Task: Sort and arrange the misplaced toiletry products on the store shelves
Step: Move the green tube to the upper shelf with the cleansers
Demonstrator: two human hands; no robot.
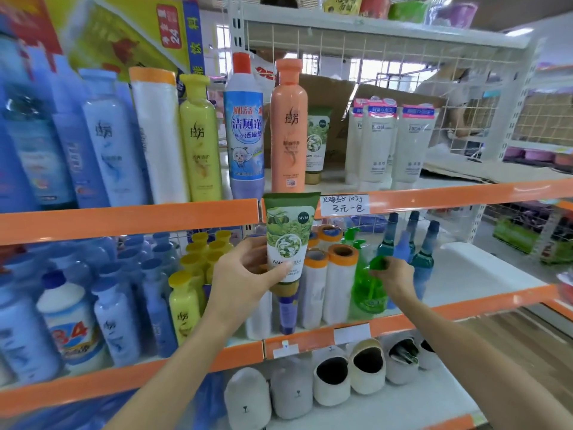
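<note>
My left hand point(248, 274) grips a green and white SIVIA tube point(286, 237) by its lower part, cap down, in front of the orange edge of the upper shelf point(434, 193). A matching green tube point(317, 144) stands on that upper shelf behind a tall orange bottle point(288, 125). My right hand point(392, 276) holds the pump head of a green pump bottle point(367, 290) standing on the middle shelf point(465, 308).
White facial tubes point(390, 141) stand right of the matching tube. A blue toilet cleaner bottle point(245, 125) and a yellow bottle point(200, 138) stand left of the orange one. Orange-capped white rolls point(335, 274), teal bottles point(424, 256) and yellow bottles fill the middle shelf. Slippers point(331, 377) lie below.
</note>
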